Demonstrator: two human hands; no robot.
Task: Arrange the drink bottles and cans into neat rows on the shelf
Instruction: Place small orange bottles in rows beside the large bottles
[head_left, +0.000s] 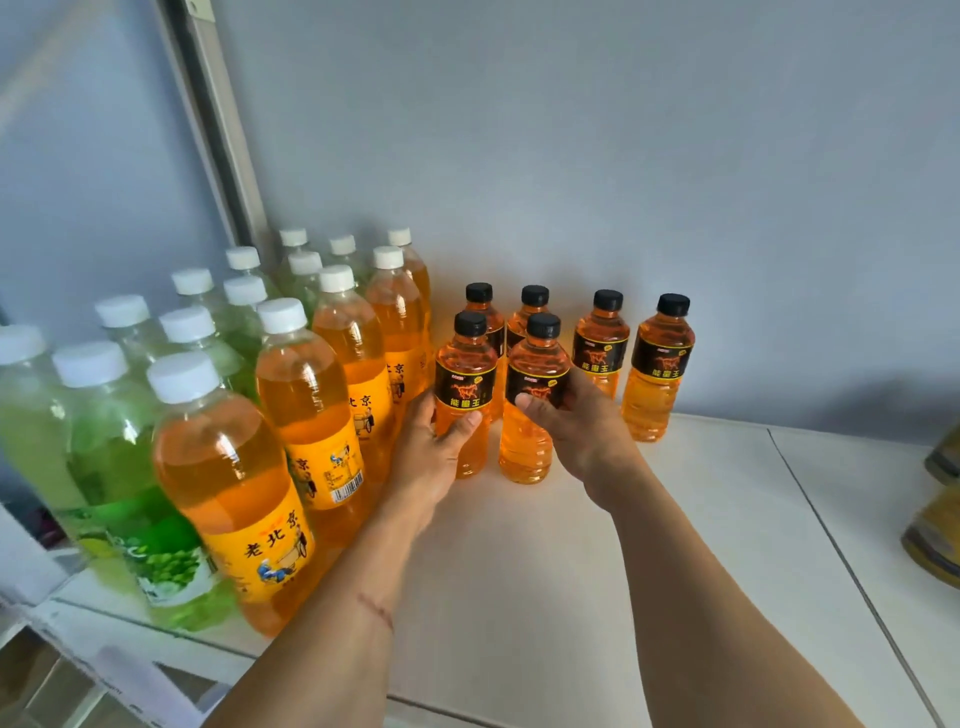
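Several small orange drink bottles with black caps and black labels stand upright on the white shelf (545, 571) near the back wall. My left hand (434, 452) grips the front-left small bottle (464, 384) from its left side. My right hand (576, 426) grips the front-right small bottle (535, 395), thumb across its label. Behind them stand two more small bottles (479, 306), mostly hidden. Two further small bottles (601, 345) (658, 369) stand to the right by the wall.
On the left, a row of tall orange bottles (306, 410) with white caps runs front to back, and rows of tall green bottles (114, 441) beyond it. Blurred yellow cans (935, 519) sit at the right edge. A seam (841, 551) crosses the shelf.
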